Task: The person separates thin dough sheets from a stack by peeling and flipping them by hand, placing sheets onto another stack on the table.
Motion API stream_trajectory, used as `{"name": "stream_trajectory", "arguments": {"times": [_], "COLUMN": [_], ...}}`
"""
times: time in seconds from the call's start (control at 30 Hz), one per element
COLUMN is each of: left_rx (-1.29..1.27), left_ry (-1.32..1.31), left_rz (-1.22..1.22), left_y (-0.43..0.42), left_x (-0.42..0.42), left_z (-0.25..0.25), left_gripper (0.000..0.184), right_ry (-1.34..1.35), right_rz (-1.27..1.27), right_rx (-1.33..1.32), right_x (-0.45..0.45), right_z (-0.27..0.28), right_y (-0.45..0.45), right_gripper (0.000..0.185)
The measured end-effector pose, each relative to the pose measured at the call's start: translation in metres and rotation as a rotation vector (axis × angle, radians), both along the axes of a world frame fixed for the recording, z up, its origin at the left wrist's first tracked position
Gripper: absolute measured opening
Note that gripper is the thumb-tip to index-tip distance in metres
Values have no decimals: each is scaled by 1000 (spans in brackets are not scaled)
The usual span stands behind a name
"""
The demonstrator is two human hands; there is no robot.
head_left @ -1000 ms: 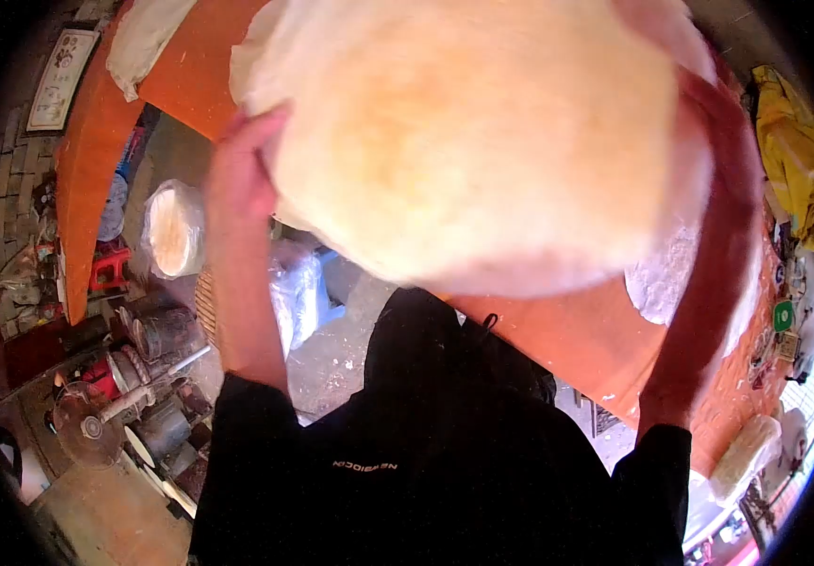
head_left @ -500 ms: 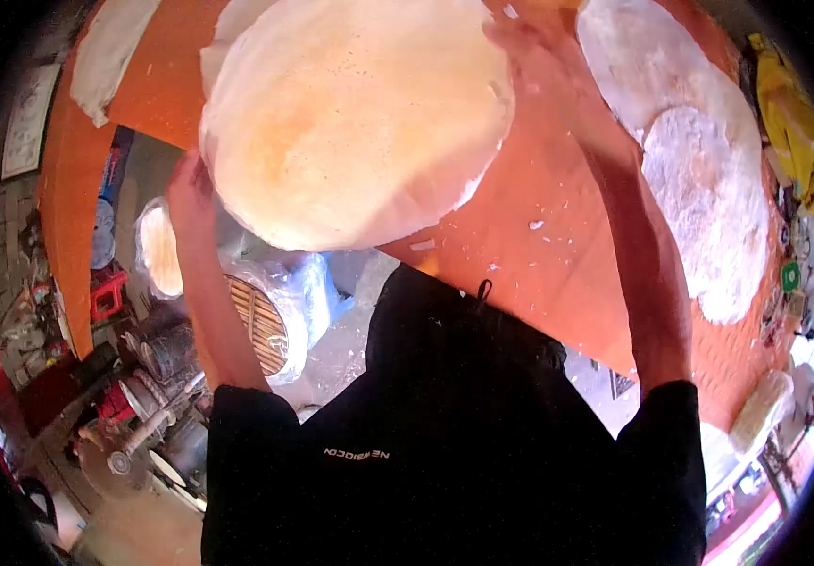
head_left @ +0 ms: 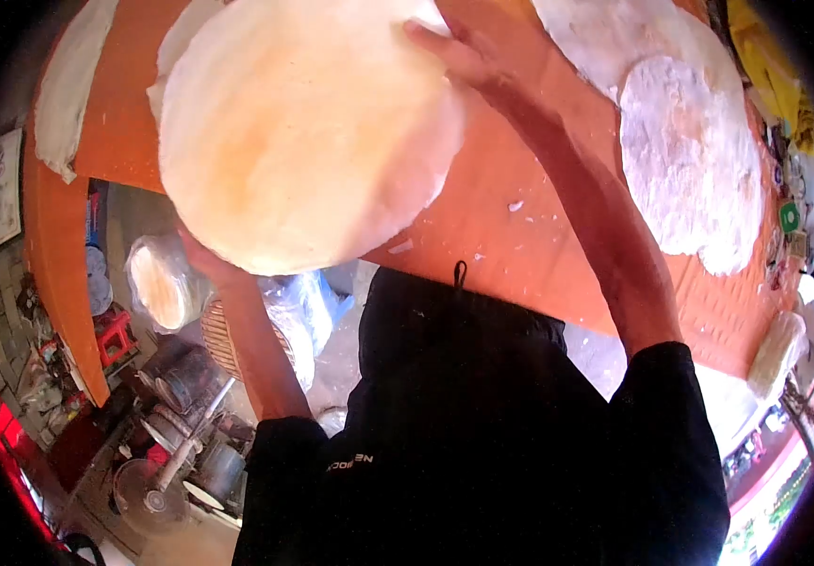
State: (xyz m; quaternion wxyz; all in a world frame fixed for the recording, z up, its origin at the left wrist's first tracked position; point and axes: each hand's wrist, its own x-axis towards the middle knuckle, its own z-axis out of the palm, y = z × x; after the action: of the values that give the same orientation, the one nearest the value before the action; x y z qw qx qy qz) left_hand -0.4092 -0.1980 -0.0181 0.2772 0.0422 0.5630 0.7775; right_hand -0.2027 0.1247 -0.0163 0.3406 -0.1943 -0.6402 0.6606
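Observation:
A large round sheet of pale dough point(head_left: 303, 141) lies over the orange tabletop point(head_left: 520, 255), its near-left part reaching past the table's edge. My left hand point(head_left: 201, 257) is at the lower left rim of the sheet, its fingers hidden beneath the dough. Near the sheet's upper right rim is my right hand point(head_left: 454, 52), thumb and fingers apart, with the thumb side touching the dough. Another pale sheet point(head_left: 176, 47) shows partly behind the round one. Thin whitish sheets point(head_left: 690, 160) lie overlapping on the right.
A long pale sheet point(head_left: 75, 85) lies at the upper left. Below the table are a plastic-wrapped round item point(head_left: 159, 283), a slatted round tray point(head_left: 223, 340), a red stool point(head_left: 116, 338) and metal pots point(head_left: 223, 472). A yellow cloth point(head_left: 770, 66) is at the upper right.
The round sheet, lifted close to the camera earlier, has come down and left over the table. My right hand has shifted left along its rim; my left hand has moved lower, partly under it.

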Motion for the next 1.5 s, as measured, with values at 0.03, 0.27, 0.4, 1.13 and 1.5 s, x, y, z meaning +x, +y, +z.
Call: {"name": "stream_trajectory", "arguments": {"times": [0.03, 0.27, 0.4, 1.13, 1.5], "left_rx": [138, 6, -90, -525, -360], "left_ry": [-33, 207, 517, -130, -296], "left_rz": [-45, -109, -299, -345, -973], "left_y": [-3, 2, -11, -41, 123], "left_x": [-2, -28, -37, 202, 327], "left_z": [-9, -42, -56, -43, -9], "left_gripper": [56, 61, 58, 32, 40], "right_ry": [-90, -115, -228, -485, -871], "right_rz": [-24, -56, -117, -1241, -931], "right_rx": [-83, -368, -355, -695, -187], "right_x": [3, 9, 13, 538, 481], "right_z": [-10, -41, -31, -38, 47], "right_y": [-3, 10, 4, -28, 11], "right_gripper": [50, 43, 42, 41, 25]}}
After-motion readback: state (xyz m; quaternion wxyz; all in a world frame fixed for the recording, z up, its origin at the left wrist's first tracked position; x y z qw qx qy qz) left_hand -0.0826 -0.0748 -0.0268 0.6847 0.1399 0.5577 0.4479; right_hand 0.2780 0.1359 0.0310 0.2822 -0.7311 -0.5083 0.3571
